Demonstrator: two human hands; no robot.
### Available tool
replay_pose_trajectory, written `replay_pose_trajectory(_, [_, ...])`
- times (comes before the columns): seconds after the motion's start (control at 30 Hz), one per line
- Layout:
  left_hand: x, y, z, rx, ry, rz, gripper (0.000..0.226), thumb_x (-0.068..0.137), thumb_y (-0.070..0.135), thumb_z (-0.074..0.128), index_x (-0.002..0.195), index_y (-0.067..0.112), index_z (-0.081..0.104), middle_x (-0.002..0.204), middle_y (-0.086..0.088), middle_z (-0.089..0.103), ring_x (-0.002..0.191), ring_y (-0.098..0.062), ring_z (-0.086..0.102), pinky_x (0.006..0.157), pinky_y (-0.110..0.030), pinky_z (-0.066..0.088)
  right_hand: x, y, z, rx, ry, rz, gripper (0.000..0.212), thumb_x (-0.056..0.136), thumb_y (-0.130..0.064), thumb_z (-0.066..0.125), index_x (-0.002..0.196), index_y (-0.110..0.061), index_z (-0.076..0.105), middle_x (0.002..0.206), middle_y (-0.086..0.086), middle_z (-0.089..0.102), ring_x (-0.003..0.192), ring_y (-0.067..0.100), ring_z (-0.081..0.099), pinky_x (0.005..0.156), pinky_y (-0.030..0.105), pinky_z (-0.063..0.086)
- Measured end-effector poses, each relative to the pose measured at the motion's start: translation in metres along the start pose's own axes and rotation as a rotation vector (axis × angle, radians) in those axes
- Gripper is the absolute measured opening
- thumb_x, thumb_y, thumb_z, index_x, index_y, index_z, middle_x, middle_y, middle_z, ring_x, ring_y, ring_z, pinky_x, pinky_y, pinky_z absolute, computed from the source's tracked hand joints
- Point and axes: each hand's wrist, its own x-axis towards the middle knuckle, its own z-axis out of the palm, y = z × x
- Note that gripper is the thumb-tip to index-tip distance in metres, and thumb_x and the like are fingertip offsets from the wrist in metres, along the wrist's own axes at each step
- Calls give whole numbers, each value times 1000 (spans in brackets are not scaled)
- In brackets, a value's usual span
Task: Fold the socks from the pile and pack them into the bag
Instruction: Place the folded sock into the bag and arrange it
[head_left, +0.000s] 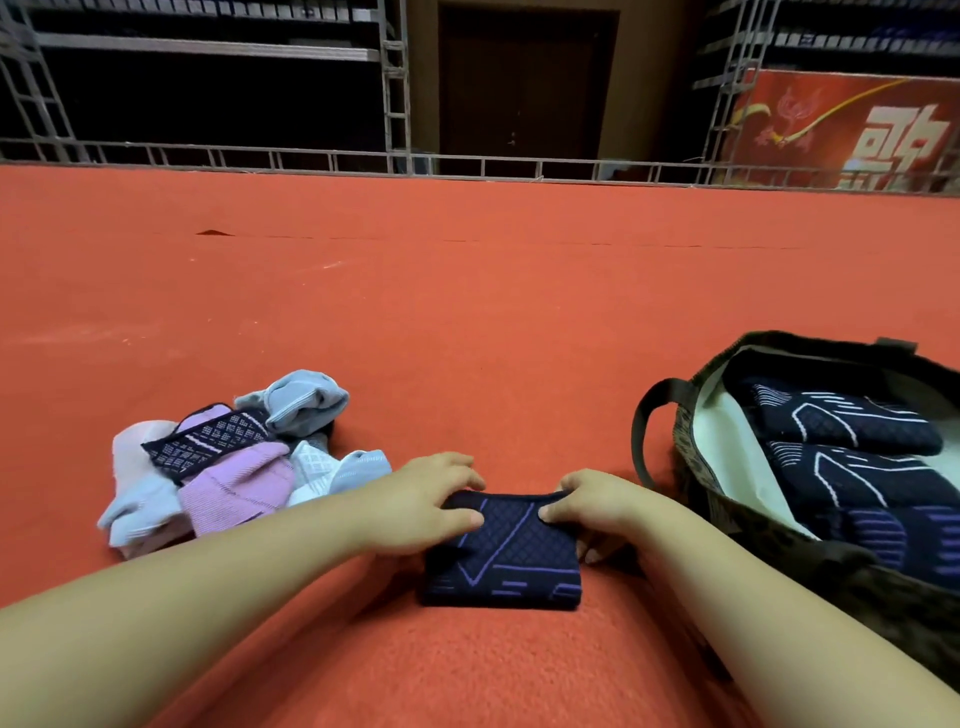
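A folded dark navy sock (501, 564) with purple lines lies on the red carpet in front of me. My left hand (431, 501) pinches its far left corner, thumb on top. My right hand (597, 512) pinches its far right corner, fingers curled round the edge. To the left sits the sock pile (228, 460): pink, lilac, pale blue, white and one dark patterned sock. At the right stands an open dark patterned bag (696, 415) with a pale lining, holding two folded navy socks (852, 452).
Red carpet (467, 312) stretches far ahead to a metal railing (467, 166). Behind it are dark shelving, a brown door and a red banner at the right. The bag's strap loops out toward my right hand.
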Motion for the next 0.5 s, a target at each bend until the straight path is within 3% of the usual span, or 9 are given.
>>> replay_pose_trajectory(0.1, [-10, 9, 7, 6, -203, 75, 41, 99, 29, 44, 137, 13, 47, 148, -4, 39, 139, -13, 27, 104, -10, 15, -9, 8, 6, -188, 372, -194, 34, 80, -41, 69, 91, -19, 45, 81, -1, 59, 64, 14, 56, 61, 31, 43])
replay_pose_trajectory(0.17, [-14, 7, 10, 13, -260, 72, 43, 100, 31, 41, 141, 16, 42, 154, -4, 29, 143, -11, 18, 102, -8, 9, -27, 15, 14, -214, 503, -459, 30, 74, -47, 69, 84, -28, 47, 86, -9, 55, 74, 7, 53, 69, 27, 42])
replay_pose_trajectory(0.23, [-16, 3, 13, 1, -266, 73, 45, 100, 33, 41, 143, 18, 39, 156, -4, 23, 144, -10, 14, 102, -9, 6, -43, 24, 23, -341, 425, -664, 29, 70, -58, 62, 79, -33, 51, 90, -15, 53, 86, 2, 49, 80, 25, 42])
replay_pose_trajectory(0.33, [-14, 2, 13, -7, -281, 55, 44, 100, 31, 41, 142, 18, 40, 156, -3, 25, 144, -8, 14, 100, -7, 5, -50, 38, 33, -607, 319, -690, 45, 67, -70, 52, 90, -33, 61, 102, -18, 53, 99, 5, 47, 90, 26, 40])
replay_pose_trajectory(0.5, [-12, 5, 14, 39, -289, 75, 46, 100, 33, 42, 142, 15, 40, 155, -5, 26, 144, -9, 16, 102, -9, 9, -46, 46, 38, -745, 412, -767, 41, 72, -63, 51, 90, -29, 63, 101, -13, 59, 97, 14, 55, 84, 33, 47])
